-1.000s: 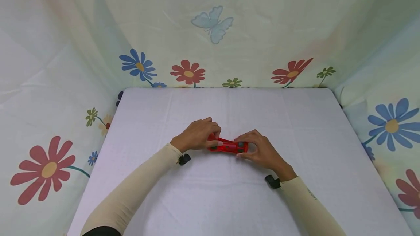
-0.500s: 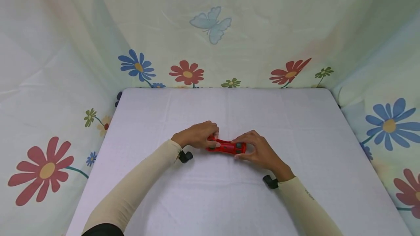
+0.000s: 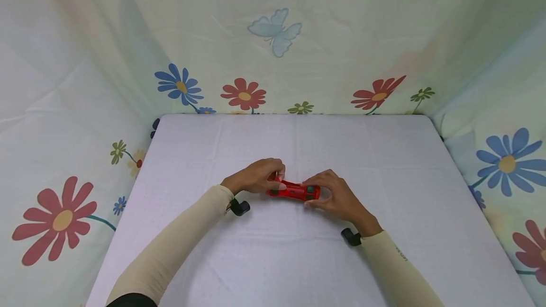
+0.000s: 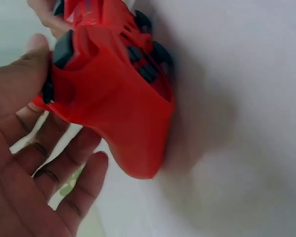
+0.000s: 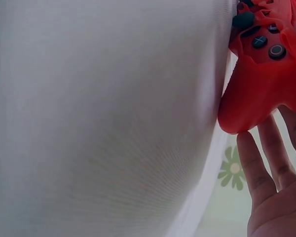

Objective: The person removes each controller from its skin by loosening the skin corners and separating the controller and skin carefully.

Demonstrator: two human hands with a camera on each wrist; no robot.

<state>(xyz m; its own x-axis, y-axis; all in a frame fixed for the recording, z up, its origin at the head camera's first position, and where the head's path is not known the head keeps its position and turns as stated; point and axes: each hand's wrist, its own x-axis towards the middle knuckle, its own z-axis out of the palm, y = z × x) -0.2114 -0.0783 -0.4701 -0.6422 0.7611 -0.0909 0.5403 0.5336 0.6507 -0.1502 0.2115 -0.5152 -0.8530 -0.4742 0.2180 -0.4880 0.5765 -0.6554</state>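
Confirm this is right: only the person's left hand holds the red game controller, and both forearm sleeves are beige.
Not only the left hand: the head view shows the right hand also holding the red game controller, at its opposite end. Both forearm sleeves are beige.

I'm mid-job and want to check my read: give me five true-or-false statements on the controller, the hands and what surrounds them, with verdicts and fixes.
1. The left hand and right hand both touch the red controller. True.
2. In the head view, the left hand is at the controller's right end. False: the left hand is at its left end.
3. The right wrist view shows the circle button. True.
4. The left sleeve is bright blue. False: the left sleeve is beige.
5. The printed butterfly is pale blue. True.
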